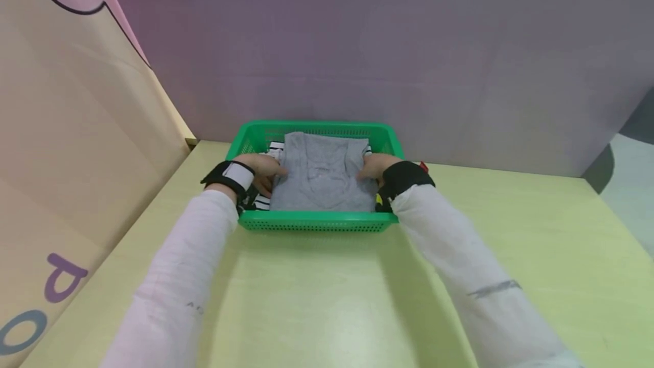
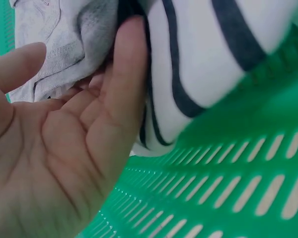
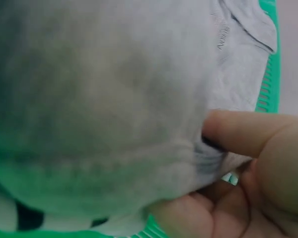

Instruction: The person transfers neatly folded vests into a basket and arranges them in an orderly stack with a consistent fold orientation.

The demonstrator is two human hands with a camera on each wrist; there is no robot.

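Both grips work the folded grey garment (image 1: 322, 172) in the head view: the left hand (image 1: 260, 172) holds its left edge and the right hand (image 1: 375, 166) its right edge, inside the green basket (image 1: 317, 220) at the far side of the yellow-green surface (image 1: 327, 300). Left wrist view: fingers (image 2: 126, 89) tuck under the grey fabric, beside a striped garment (image 2: 198, 64). Right wrist view: thumb (image 3: 238, 131) above and fingers below pinch the grey edge.
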